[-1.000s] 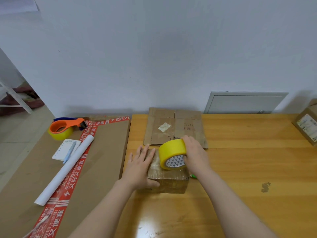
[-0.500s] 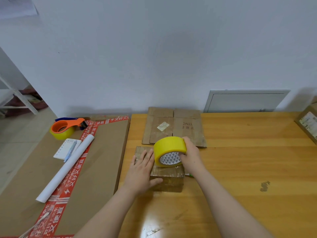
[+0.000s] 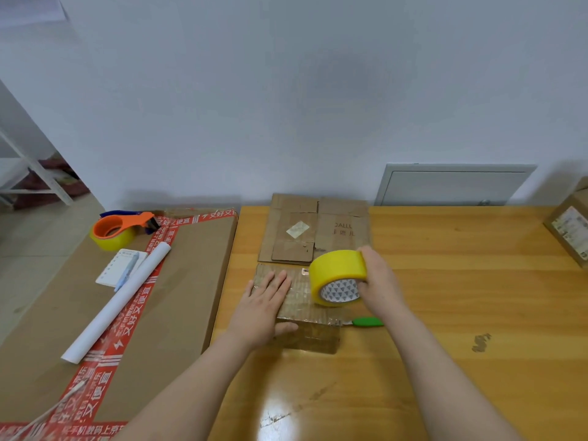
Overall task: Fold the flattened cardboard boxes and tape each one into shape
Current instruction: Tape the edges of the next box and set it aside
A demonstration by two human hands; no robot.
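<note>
A: Step in hand?
B: Taping, by judgement. The box (image 3: 305, 335) is pressed onto the table (image 3: 461, 281) by the flat, open-fingered left hand (image 3: 264, 308). The tape roll (image 3: 337, 276) is gripped over its right end by the right hand (image 3: 378, 281).
A: Next?
B: Tape to be drawn across, then cut.
A: Writing?
B: "ALLL" is made out on the flattened cardboard (image 3: 318, 230) behind.

Open counter (image 3: 461, 297) runs right from the small box (image 3: 305, 334) to a labelled box (image 3: 569, 227) at the far edge. Flat cardboard (image 3: 318, 230) fills the space between the small box and the wall. A green cutter (image 3: 367, 322) lies just beside its right side. The left hand (image 3: 261, 310) covers its top, and the right hand (image 3: 378, 281) holds a tape roll (image 3: 337, 275) at its right end. A big carton (image 3: 191, 297) borders the counter's left.
</note>
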